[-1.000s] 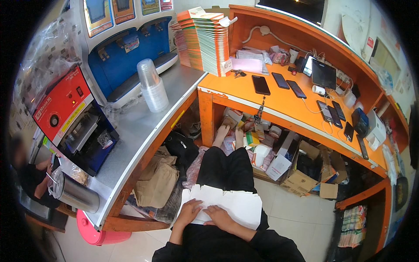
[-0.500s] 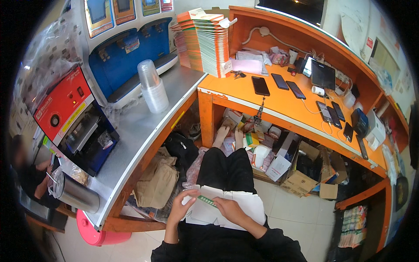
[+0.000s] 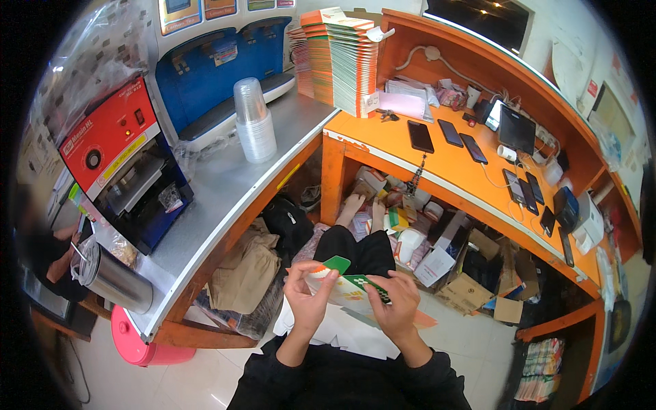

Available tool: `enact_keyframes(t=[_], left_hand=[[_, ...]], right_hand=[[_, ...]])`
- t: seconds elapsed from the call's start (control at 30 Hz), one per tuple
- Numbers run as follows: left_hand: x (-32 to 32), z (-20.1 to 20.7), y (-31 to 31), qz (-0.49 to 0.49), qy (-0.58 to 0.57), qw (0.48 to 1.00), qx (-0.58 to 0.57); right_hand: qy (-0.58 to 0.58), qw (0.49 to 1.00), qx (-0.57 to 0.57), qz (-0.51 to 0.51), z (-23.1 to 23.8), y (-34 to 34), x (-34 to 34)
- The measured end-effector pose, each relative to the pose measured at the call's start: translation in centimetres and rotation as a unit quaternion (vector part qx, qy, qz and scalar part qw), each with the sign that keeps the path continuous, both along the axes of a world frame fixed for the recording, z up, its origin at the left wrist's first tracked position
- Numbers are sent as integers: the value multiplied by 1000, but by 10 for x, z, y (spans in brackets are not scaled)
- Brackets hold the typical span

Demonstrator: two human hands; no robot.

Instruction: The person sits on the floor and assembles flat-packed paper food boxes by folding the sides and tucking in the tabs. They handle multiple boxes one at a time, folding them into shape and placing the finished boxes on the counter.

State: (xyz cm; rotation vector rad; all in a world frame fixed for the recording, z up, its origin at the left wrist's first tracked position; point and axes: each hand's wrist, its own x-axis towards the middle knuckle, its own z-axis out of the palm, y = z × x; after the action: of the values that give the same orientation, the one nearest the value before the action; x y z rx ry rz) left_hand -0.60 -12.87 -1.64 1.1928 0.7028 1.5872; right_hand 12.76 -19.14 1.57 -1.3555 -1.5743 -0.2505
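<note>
I sit with my legs stretched under an orange desk (image 3: 444, 154). My left hand (image 3: 309, 297) and my right hand (image 3: 396, 311) hold up a flat printed cardboard sheet (image 3: 345, 287), green, white and orange, over my lap. The left hand pinches its left end with the green flap, and the right hand grips its right part. More white and orange sheets (image 3: 355, 335) lie on my lap beneath the hands.
A tall stack of the same printed sheets (image 3: 338, 58) stands at the desk corner. Several phones (image 3: 451, 133) lie on the desk. A metal counter (image 3: 219, 198) on the left carries stacked plastic cups (image 3: 254, 119), a red sealing machine (image 3: 119, 160) and a steel tumbler (image 3: 113, 277). Cardboard boxes (image 3: 465, 290) and bags crowd under the desk.
Both hands rose from the sheets on my lap, lifting one printed sheet and spreading it between them.
</note>
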Motion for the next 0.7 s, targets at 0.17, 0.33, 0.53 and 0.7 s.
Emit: enact_keyframes(t=[0.17, 0.33, 0.53, 0.7], left_hand=[[2, 13, -1, -3, -21, 1000, -4], [-1, 14, 1, -52, -6, 996, -70], [-7, 21, -1, -33, 125, 991, 39], [-14, 29, -4, -49, 196, 971, 130]], right_hand=[[-44, 999, 24, -8, 3, -3, 1], [-148, 984, 79, 53, 0, -6, 4], [-170, 983, 20, 69, 0, -14, 0], [-131, 989, -29, 55, 4, -17, 2]])
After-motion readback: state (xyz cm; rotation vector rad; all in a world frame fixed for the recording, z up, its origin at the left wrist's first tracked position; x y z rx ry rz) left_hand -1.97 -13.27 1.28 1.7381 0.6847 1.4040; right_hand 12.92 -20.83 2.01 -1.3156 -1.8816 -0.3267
